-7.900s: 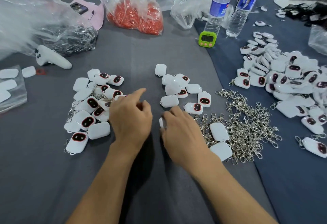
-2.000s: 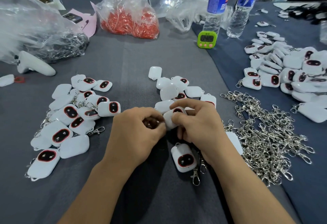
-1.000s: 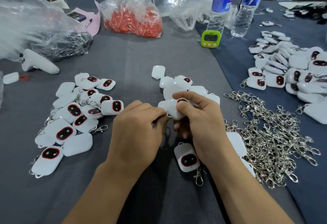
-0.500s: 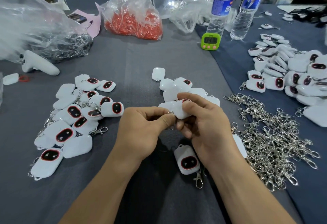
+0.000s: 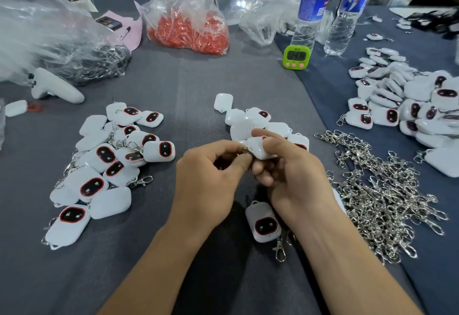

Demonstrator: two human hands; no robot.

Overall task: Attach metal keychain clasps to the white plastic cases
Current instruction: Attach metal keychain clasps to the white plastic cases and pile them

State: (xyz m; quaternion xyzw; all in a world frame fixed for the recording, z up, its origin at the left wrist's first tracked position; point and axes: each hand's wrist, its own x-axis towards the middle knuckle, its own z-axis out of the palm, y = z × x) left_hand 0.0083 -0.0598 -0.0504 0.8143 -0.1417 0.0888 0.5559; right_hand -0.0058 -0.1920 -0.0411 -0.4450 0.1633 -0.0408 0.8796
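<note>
My right hand grips a white plastic case above the table's middle. My left hand pinches a metal keychain clasp against the case's left edge; most of the clasp is hidden by my fingers. Just behind my hands lies a small pile of bare white cases. A heap of loose metal clasps lies to the right. One case with a clasp on it rests under my right wrist. To the left is a pile of cases with clasps.
A large pile of cases covers the dark cloth at the right. At the back stand two water bottles, a green timer, a bag of orange parts and a clear bag with a white controller.
Since 7.9 s ago my hands have lifted a case and a clasp off the table. Over the last second they have held them together, shifting only slightly.
</note>
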